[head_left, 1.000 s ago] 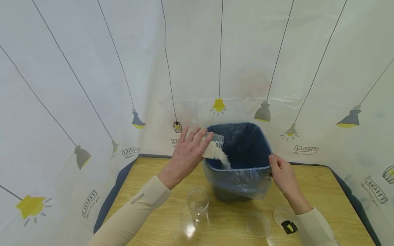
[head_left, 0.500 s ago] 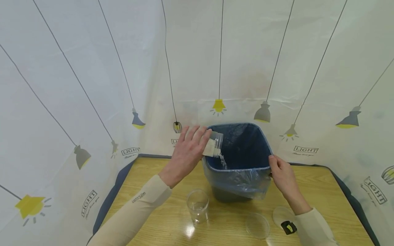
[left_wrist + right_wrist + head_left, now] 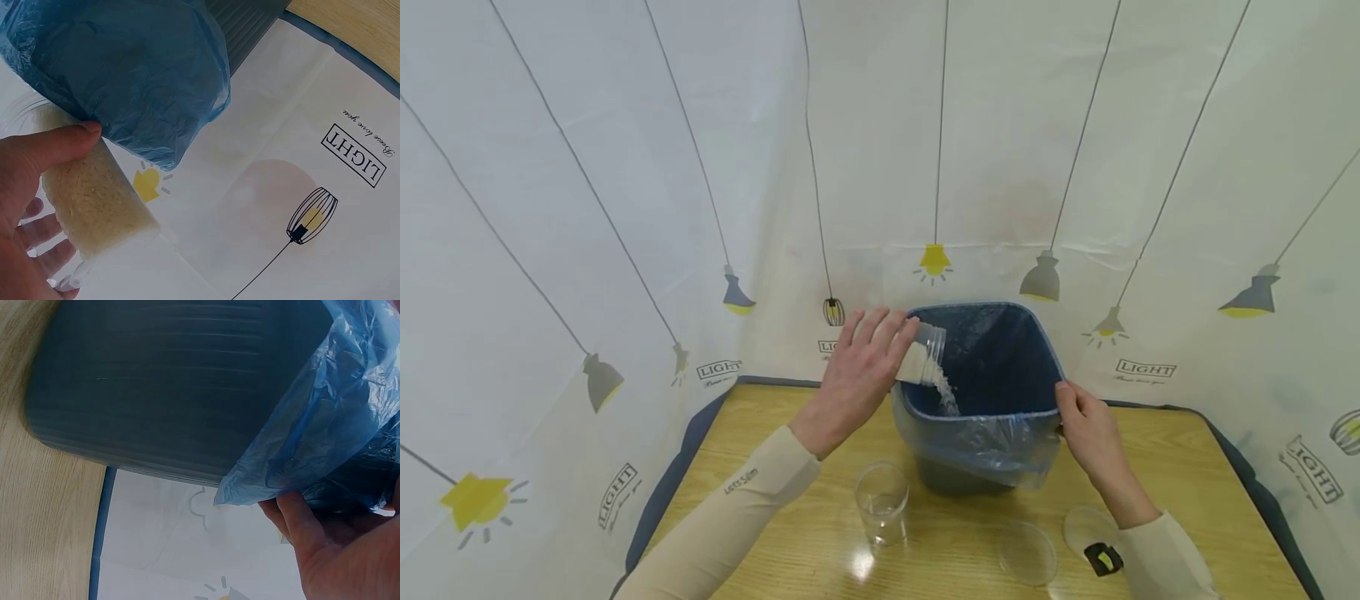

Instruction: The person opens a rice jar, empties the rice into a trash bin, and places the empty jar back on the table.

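Observation:
In my left hand [image 3: 862,371] is a clear jar [image 3: 100,194] of rice, tipped so that its mouth points right over the rim of a trash bin [image 3: 958,467]. A stream of rice [image 3: 947,393] falls from the jar into the bin. My left thumb lies along the jar's side in the left wrist view, with the fingers round the other side. A blue plastic bag [image 3: 325,419] lines the bin and hangs over its rim. My right hand [image 3: 1092,433] grips the bin's right rim through the bag, its fingertips partly hidden behind the plastic.
A clear cup [image 3: 882,504] stands upright on the wooden table [image 3: 775,533], left of the bin's front. A clear round lid [image 3: 1027,553] and another clear disc [image 3: 1088,528] lie in front. A small black and yellow item [image 3: 1103,559] is by my right sleeve.
Rice keeps pouring from the tilted jar; the stream thinned half a second ago and is thicker now. Both hands stay in nearly the same places.

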Demonstrator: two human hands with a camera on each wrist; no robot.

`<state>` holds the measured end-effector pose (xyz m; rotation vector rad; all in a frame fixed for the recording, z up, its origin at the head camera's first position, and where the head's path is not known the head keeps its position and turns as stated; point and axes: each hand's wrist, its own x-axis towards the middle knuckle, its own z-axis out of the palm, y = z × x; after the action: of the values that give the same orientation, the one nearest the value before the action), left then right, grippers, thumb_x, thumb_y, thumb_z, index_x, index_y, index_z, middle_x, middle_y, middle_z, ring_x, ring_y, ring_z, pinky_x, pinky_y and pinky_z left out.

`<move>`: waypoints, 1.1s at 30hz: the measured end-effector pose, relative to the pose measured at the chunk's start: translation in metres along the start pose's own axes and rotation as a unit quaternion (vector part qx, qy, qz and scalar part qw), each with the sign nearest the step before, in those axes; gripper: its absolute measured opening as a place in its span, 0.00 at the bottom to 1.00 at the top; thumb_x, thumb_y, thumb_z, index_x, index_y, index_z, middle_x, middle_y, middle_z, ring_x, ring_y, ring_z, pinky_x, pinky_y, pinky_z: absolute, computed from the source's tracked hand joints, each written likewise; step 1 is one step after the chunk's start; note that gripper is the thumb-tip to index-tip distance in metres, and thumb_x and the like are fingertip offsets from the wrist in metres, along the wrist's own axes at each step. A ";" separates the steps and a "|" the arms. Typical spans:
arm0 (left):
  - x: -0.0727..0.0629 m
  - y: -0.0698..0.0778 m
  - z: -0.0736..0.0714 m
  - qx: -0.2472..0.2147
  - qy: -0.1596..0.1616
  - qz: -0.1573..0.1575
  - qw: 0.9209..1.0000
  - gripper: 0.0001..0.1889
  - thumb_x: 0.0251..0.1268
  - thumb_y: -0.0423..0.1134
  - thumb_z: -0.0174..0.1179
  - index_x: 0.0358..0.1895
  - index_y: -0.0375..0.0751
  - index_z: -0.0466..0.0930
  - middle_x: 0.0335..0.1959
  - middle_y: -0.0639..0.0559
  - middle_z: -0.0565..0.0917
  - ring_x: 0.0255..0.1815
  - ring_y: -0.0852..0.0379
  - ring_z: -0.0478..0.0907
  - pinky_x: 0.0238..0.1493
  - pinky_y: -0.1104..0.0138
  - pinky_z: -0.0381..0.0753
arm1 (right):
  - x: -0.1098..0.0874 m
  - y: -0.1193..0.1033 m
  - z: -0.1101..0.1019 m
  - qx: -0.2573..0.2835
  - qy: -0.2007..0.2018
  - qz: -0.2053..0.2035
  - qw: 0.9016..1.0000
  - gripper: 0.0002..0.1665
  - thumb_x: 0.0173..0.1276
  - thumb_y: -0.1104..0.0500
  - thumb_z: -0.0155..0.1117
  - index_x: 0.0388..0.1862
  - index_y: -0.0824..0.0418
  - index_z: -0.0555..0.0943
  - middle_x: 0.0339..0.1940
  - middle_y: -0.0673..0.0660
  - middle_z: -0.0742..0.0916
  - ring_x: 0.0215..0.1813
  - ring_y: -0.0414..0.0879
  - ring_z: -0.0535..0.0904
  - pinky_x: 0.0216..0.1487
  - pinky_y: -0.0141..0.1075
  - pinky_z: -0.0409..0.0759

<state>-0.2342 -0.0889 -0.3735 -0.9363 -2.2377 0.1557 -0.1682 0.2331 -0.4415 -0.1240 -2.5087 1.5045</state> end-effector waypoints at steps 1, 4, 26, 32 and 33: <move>0.000 0.000 0.000 0.000 0.001 0.000 1.000 0.44 0.53 0.37 0.79 0.74 0.41 0.68 0.70 0.42 0.74 0.71 0.42 0.69 0.74 0.45 0.62 | 0.000 0.000 0.000 0.000 0.000 0.000 1.000 0.28 0.86 0.45 0.42 0.28 0.63 0.70 0.20 0.52 0.72 0.27 0.45 0.75 0.34 0.32 0.82; -0.001 0.001 0.000 0.005 -0.005 -0.003 1.000 0.43 0.55 0.37 0.78 0.75 0.41 0.67 0.71 0.43 0.73 0.72 0.42 0.68 0.75 0.45 0.61 | -0.001 0.000 0.000 0.000 -0.003 -0.007 1.000 0.28 0.86 0.46 0.41 0.29 0.63 0.70 0.20 0.52 0.72 0.28 0.45 0.75 0.35 0.31 0.82; -0.004 0.003 -0.001 0.022 -0.018 0.002 1.000 0.39 0.64 0.34 0.72 0.77 0.42 0.65 0.73 0.41 0.71 0.74 0.41 0.66 0.77 0.45 0.57 | -0.001 0.001 0.000 0.005 0.000 -0.013 1.000 0.27 0.87 0.47 0.41 0.28 0.62 0.68 0.19 0.52 0.71 0.26 0.46 0.74 0.35 0.34 0.83; -0.004 0.004 -0.001 0.019 -0.017 0.004 1.000 0.39 0.64 0.33 0.72 0.77 0.42 0.66 0.73 0.42 0.71 0.75 0.42 0.65 0.77 0.45 0.56 | -0.002 0.001 0.001 0.005 0.001 -0.013 1.000 0.28 0.86 0.47 0.42 0.27 0.62 0.68 0.18 0.52 0.71 0.25 0.46 0.74 0.34 0.34 0.83; -0.004 0.004 -0.001 0.018 -0.020 0.004 1.000 0.39 0.64 0.33 0.72 0.77 0.42 0.65 0.74 0.42 0.71 0.75 0.42 0.65 0.77 0.45 0.56 | -0.002 0.001 0.001 0.006 0.001 -0.012 1.000 0.28 0.86 0.47 0.42 0.27 0.62 0.68 0.18 0.52 0.71 0.25 0.45 0.74 0.34 0.34 0.82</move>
<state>-0.2292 -0.0887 -0.3762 -0.9312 -2.2597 0.2191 -0.1667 0.2329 -0.4430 -0.0927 -2.4894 1.5091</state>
